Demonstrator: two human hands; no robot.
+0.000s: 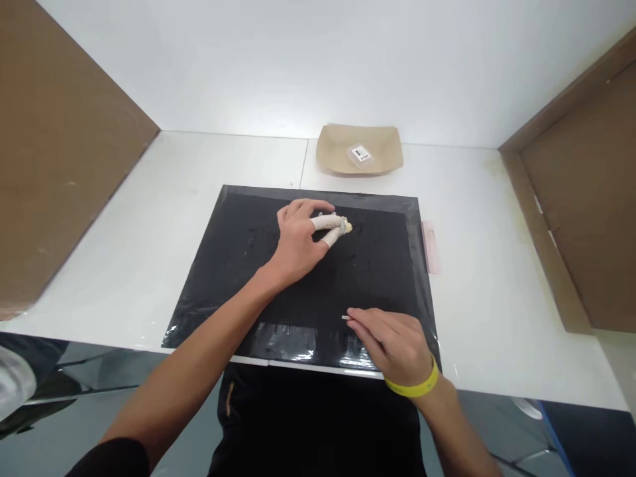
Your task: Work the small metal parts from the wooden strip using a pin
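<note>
Over the upper middle of a black mat point(308, 291), my left hand point(303, 238) has its thumb and index finger, both in white finger covers, closed in a pinch. At their tips is a small pale yellowish piece point(348, 226), too small to name; something greyish beside it is partly hidden by the fingers. My right hand point(392, 338), with a yellow wristband, is lower and to the right, near the mat's front edge. Its thumb and fingertips pinch a short, thin white stick point(346, 317) that points left. The two hands are apart.
Behind the mat stands a brown cardboard tray point(328, 156) holding a small clear case with a label point(360, 155). A pale pink strip point(431, 248) lies by the mat's right edge. Brown panels point(64, 159) and a white back wall point(278, 66) enclose the white table point(497, 298).
</note>
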